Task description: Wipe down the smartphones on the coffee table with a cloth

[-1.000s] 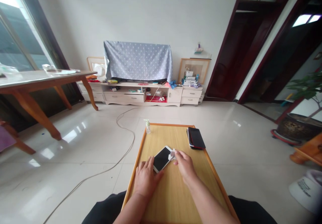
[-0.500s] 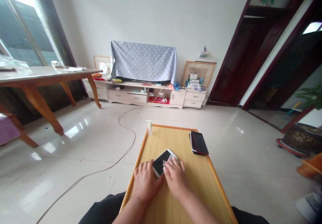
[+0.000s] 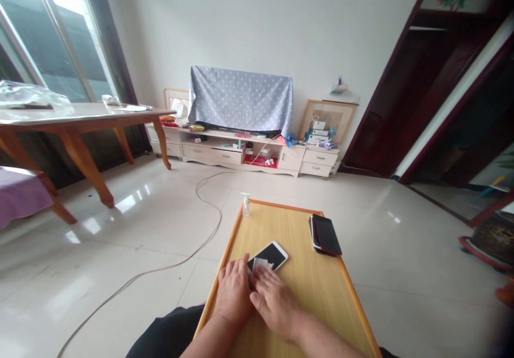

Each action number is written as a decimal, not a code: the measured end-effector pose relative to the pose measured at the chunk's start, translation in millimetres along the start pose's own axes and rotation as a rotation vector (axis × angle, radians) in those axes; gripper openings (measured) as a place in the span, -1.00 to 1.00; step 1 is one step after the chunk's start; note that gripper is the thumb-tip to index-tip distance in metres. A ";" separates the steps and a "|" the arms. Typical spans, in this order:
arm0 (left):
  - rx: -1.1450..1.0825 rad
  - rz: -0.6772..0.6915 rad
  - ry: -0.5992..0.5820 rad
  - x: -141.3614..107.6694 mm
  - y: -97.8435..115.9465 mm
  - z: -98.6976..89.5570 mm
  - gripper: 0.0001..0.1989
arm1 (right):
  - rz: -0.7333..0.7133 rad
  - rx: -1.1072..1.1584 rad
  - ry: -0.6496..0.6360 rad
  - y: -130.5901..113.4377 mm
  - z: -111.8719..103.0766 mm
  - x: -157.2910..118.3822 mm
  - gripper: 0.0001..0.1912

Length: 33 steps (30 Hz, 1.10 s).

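Note:
A white-framed smartphone (image 3: 277,254) with a dark screen lies slantwise on the small wooden table (image 3: 321,304). My left hand (image 3: 233,288) is at its near left edge, fingers close together and bracing it. Under the fingertips of my right hand (image 3: 277,299), a white tissue (image 3: 261,263) is pressed on the lower left part of the screen. The hands are side by side, almost touching, and cover the phone's near corner.
A clear pump bottle (image 3: 246,206) stands at the far left corner of the table. Dark flat cases or devices (image 3: 327,235) are stacked at its right edge. A cable (image 3: 160,268) runs over the floor, and a low cabinet (image 3: 212,154) stands by the wall.
My right hand has slid the tissue from the phone's upper right side towards its lower left, closer to my left hand. The whole view has shifted slightly.

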<state>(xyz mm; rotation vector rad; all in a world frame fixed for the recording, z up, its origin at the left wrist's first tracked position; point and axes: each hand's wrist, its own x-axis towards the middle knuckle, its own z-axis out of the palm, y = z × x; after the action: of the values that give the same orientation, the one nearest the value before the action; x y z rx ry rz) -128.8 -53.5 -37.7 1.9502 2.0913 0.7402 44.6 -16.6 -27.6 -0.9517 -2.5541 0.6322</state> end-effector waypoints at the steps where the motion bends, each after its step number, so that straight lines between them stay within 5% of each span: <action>1: -0.003 0.001 0.004 0.1 -0.6 1.0 -0.39 | -0.015 0.010 -0.016 0.9 -0.8 1.4 -0.48; 6: -0.014 -0.027 0.058 0.6 -1.3 6.4 -0.23 | 0.295 -0.114 0.097 14.9 -11.3 20.2 -0.46; 8: -0.018 -0.024 0.068 0.8 -3.4 8.0 -0.25 | 0.249 -0.109 0.092 9.0 -6.3 22.8 -0.45; 12: -0.033 0.028 0.058 1.2 -8.6 10.2 -0.30 | -0.062 -0.023 -0.017 -3.3 5.9 23.4 -0.49; 18: -0.006 0.000 0.117 0.9 -8.6 11.6 -0.10 | 0.233 -0.146 0.105 14.4 9.3 41.5 -0.48; 24: 0.000 0.023 0.085 2.1 -7.3 8.2 -0.22 | 0.045 -0.167 0.033 14.0 17.9 45.4 -0.49; 29: 0.015 -0.028 0.067 4.1 -2.8 6.4 -0.17 | 0.385 -0.281 0.103 33.1 -1.1 56.0 -0.47; 33: 0.007 -0.023 0.045 5.3 -3.5 5.3 -0.30 | 0.149 -0.178 0.049 17.7 9.4 44.0 -0.48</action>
<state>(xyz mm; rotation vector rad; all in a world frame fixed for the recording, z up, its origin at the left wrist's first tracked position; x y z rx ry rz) -130.0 -47.1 -42.9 1.9267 2.1413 0.7798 18.1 22.5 -37.6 -1.2101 -2.5459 0.4200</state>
